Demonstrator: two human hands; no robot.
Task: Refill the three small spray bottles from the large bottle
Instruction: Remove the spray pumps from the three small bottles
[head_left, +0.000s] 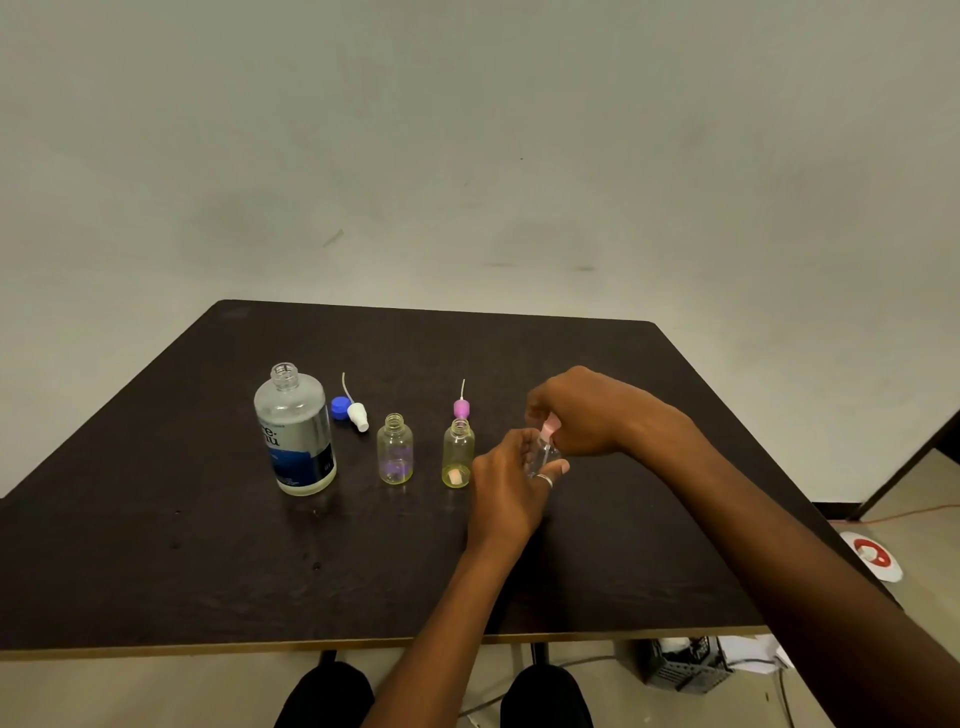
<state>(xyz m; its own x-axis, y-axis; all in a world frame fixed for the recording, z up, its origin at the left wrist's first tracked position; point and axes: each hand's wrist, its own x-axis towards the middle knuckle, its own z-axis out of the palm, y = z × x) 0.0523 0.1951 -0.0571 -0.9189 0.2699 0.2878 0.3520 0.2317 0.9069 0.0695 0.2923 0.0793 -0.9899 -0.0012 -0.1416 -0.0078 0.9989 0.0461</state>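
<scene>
Spray bottle (544, 458) gripped by left hand (511, 486), right hand (584, 415) pinching its cap (549, 429), uncapped bottle (458, 453) beside

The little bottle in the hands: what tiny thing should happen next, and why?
Probably the right hand should twist the pale pink spray top off the third small bottle, which the left hand grips. That top looks to be on, while the middle small bottle and the leftmost small bottle stand open and the large bottle is uncapped, ready to pour.

Partial "re·nu" on large bottle (296, 431)
</scene>
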